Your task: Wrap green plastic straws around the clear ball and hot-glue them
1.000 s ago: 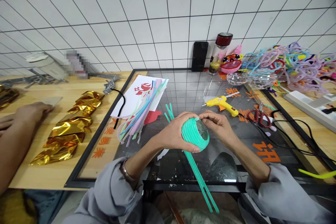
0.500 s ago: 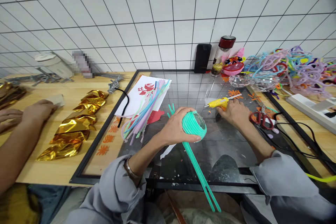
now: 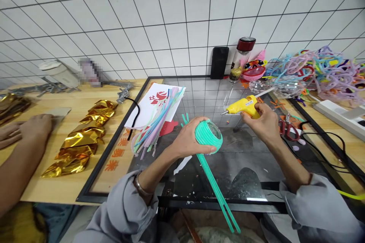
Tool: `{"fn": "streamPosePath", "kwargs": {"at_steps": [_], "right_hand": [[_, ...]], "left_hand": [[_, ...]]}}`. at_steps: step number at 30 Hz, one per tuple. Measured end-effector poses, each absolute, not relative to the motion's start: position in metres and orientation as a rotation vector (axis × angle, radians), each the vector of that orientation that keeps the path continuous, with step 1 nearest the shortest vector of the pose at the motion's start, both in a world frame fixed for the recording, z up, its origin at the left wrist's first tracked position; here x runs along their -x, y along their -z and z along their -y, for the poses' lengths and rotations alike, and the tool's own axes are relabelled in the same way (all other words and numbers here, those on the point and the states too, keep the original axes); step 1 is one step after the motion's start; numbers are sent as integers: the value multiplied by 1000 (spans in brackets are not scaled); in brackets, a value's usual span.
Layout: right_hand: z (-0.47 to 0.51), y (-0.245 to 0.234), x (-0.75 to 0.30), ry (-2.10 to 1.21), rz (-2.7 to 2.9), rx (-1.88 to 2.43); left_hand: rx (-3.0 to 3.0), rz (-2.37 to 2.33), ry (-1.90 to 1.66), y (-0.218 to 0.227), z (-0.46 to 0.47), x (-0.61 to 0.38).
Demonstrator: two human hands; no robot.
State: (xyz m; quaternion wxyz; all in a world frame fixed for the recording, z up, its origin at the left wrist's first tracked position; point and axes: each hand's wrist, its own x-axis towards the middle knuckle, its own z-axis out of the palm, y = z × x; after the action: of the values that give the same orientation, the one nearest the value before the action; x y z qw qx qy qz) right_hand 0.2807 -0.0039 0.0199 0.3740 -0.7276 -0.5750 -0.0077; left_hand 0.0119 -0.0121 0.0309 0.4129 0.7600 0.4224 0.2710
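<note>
My left hand (image 3: 186, 141) is closed around a clear ball wrapped in turquoise tubing (image 3: 207, 136), held above the glass table. Loose ends of the turquoise tubing (image 3: 219, 193) trail down toward me. My right hand (image 3: 264, 121) grips a yellow hot glue gun (image 3: 242, 106), lifted off the glass, its nozzle pointing left. The gun's tip is a short way above and to the right of the ball.
A bundle of pastel tubes (image 3: 155, 121) lies on white paper (image 3: 148, 106) at left. Red scissors (image 3: 288, 129) and black cables sit at right, near a heap of coloured tubing (image 3: 322, 72). Another person's hands (image 3: 27, 131) rest on the wooden bench beside gold foil pieces (image 3: 81, 140).
My right hand left the ball, reached to the glue gun on the glass and has lifted it. My left hand kept hold of the ball.
</note>
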Motion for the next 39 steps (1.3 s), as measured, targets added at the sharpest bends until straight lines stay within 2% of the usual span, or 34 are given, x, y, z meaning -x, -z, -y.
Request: {"fn": "streamPosePath", "kwargs": {"at_steps": [4,9,20,39], "right_hand": [[17,-26,-269,108,1601,1580],[23,-26,-259,190,1657,1433],[24,-15,-254,321,1612,1348],[23,-1,-247,345,1602,1353]], "left_hand": [[-1911,-1070,-677,-31,12,-12],[-1917,-1074,-677,-30,12,-10],[-1909,-1059,-683,-32,13,-10],[-1907,-1068,-680,-33,14,-10]]}}
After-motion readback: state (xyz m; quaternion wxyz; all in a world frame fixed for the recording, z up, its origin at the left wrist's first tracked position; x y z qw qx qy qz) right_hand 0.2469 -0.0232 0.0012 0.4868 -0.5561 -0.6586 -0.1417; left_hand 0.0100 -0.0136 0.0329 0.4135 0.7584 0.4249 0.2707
